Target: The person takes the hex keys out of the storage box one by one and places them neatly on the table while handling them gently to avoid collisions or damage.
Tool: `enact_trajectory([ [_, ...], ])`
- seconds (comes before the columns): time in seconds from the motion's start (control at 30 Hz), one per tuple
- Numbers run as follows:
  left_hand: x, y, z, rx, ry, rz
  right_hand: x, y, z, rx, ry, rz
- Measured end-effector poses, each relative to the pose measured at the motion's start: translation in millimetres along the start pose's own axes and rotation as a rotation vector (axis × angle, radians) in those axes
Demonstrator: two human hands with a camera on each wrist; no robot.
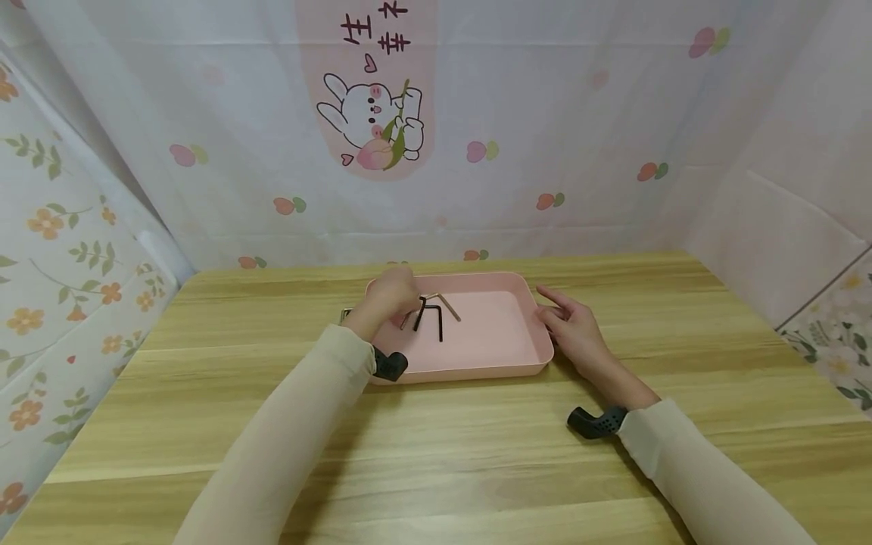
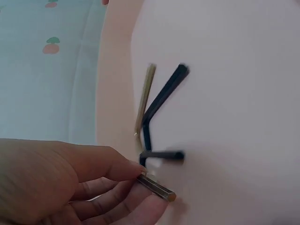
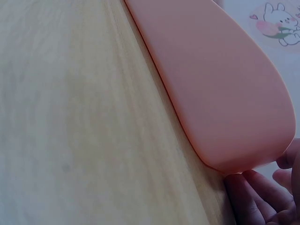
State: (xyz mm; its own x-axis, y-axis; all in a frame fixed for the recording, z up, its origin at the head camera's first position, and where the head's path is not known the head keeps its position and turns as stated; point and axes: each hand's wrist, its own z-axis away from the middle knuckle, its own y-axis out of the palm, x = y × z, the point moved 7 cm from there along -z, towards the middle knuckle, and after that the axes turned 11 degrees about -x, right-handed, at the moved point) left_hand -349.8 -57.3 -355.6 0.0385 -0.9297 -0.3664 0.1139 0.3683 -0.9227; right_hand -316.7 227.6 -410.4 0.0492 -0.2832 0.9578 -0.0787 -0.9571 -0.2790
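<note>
A shallow pink tray [image 1: 490, 333] lies on the wooden table. My left hand [image 1: 395, 291] reaches over its left end; in the left wrist view, thumb and fingers pinch a bronze-coloured hex key [image 2: 159, 188], its other arm hidden by the fingers. Close by in the tray are a black hex key [image 1: 440, 325], a second black hex key [image 1: 419, 316] and another bronze-coloured hex key [image 1: 450, 307]. At the tray's right end, my right hand [image 1: 579, 337] holds the rim, with the thumb at the top edge and fingers against the wall low down.
A small dark, metallic-edged thing [image 1: 346, 312] shows just left of the tray, mostly hidden by the left hand. Behind the wooden table [image 1: 463, 454] hangs a printed curtain [image 1: 545, 113]. Each wrist carries a black camera mount [image 1: 596, 422].
</note>
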Motion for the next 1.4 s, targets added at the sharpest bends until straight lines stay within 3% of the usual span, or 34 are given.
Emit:
enact_trajectory([
  [0.07, 0.3, -7.0, 3.5, -0.025, 0.039, 0.012, 0.3, 0.5, 0.4, 0.0, -0.001, 0.001],
  [0.3, 3.2, -23.9, 18.4, -0.063, 0.108, 0.213, 1.9, 0.8, 2.2, 0.002, -0.007, 0.002],
  [0.53, 8.6, -26.3, 33.1, -0.001, 0.119, 0.35, 2.2, 0.6, 2.0, 0.012, -0.005, 0.019],
  [0.67, 15.6, -27.4, 39.6, -0.012, 0.121, 0.394, 1.1, 1.7, 2.2, 0.011, 0.007, 0.038],
  [0.83, 24.0, -34.2, 46.0, -0.075, 0.109, 0.467, 1.8, 1.5, 2.9, 0.008, 0.002, 0.042],
  [1.07, 34.4, -38.7, 51.6, -0.144, 0.145, 0.526, 1.2, 0.3, 3.6, 0.01, 0.0, 0.038],
  [1.4, 57.2, -38.1, 52.1, -0.178, 0.113, 0.585, 2.1, 1.7, 3.5, 0.012, 0.003, 0.044],
])
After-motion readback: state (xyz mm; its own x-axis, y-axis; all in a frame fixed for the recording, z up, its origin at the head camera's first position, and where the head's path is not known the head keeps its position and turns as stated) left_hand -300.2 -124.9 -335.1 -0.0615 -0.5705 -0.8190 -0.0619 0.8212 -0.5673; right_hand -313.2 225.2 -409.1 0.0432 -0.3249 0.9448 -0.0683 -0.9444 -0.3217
